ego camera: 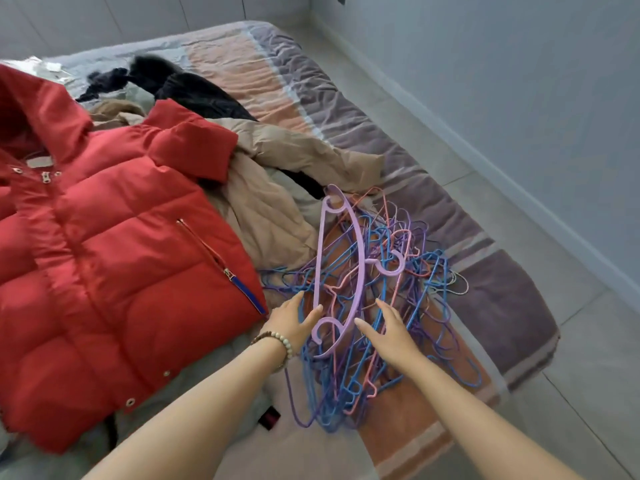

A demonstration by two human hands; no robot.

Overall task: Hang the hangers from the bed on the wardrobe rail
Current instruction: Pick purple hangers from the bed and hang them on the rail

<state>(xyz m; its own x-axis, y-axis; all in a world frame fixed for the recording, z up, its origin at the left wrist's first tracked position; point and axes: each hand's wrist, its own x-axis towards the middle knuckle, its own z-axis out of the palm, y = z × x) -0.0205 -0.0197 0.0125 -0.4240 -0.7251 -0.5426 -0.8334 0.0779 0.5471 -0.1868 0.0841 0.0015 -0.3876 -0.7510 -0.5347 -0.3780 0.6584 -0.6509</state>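
- Where it runs from the near edge to the far wall, the bed (pixel 502 306) wears a crumpled cover in orange, purple and grey stripes; pale floor tiles lie along its right side
- A red quilted puffer jacket (pixel 114 271) with a zip and metal snaps lies spread across the left of the bed, collar to the far side
- A tan padded coat (pixel 270 216) lies rumpled just right of the red jacket and partly under it; black fuzzy garments (pixel 201 95) lie heaped beyond it
- The tangled pile of thin blue, purple and pink wire hangers (pixel 349 368) sits on the near right part of the bed, on the orange stripe, touching the tan coat's edge
- A lilac plastic hanger with curled ends (pixel 359 251) lies on top of the pile, its hook pointing right
- The left hand (pixel 294 322) reaches in with fingers straight and slightly spread, the fingertips touching the lilac hanger's near end
- The right hand (pixel 388 332) lies palm down on the wire pile just right of that end, fingers straight and a little apart, gripping nothing
- A beaded bracelet (pixel 277 341) circles the left wrist
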